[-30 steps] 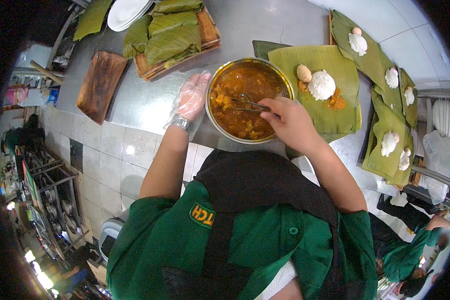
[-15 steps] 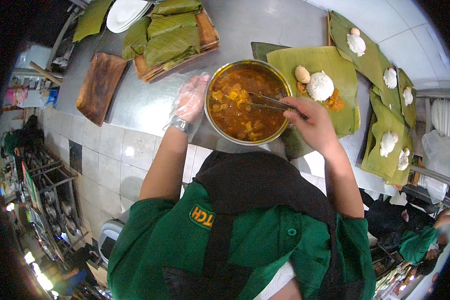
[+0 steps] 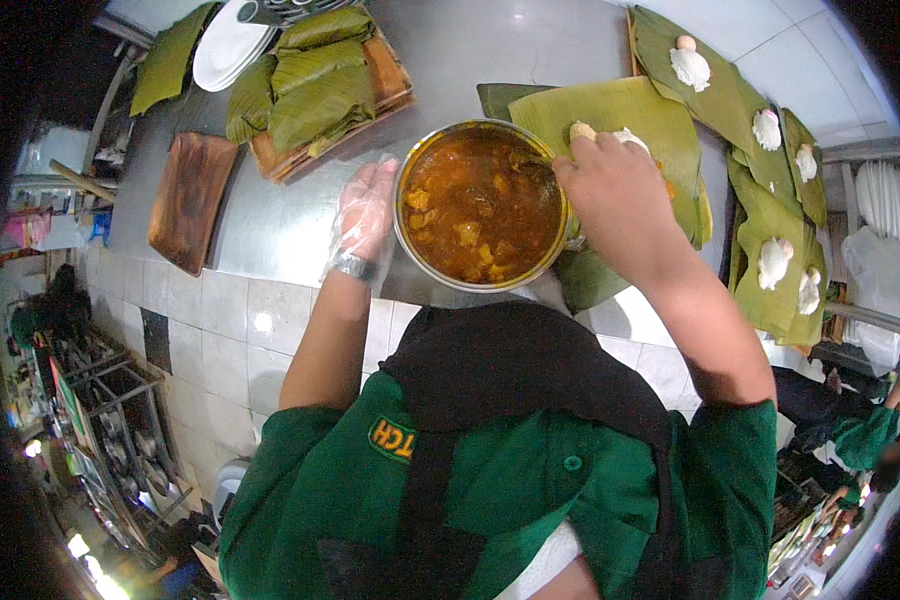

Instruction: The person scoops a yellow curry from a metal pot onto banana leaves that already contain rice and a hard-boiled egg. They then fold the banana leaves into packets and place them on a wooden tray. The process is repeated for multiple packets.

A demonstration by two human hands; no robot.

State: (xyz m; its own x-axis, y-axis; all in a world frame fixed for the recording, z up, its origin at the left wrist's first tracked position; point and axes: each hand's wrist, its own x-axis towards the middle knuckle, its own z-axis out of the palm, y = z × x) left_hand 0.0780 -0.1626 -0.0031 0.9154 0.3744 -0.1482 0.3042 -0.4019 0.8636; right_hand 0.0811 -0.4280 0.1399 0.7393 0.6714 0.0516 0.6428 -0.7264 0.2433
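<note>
A round metal bowl (image 3: 403,237) of brown stew with yellowish chunks (image 3: 480,215) stands at the table's near edge. My left hand (image 3: 362,212), in a clear plastic glove, lies along the bowl's left side with its fingers stretched out. My bare right hand (image 3: 620,195) is closed above the bowl's right rim and the banana leaf (image 3: 660,105) beside it. The hand hides most of the metal tongs it holds. Past its knuckles show a pale brown rounded piece of food (image 3: 582,131) and a mound of white rice (image 3: 629,139), partly covered, on the leaf.
Folded leaf parcels (image 3: 320,85) lie on wooden boards at the far left, near a wooden tray (image 3: 192,200) and stacked white plates (image 3: 232,45). More leaves with rice portions (image 3: 690,66) line the right side. A co-worker in green (image 3: 855,435) is at the far right.
My right hand has lifted the tongs out of the middle of the stew and moved right, over the rice and leaf. My left hand stays by the bowl.
</note>
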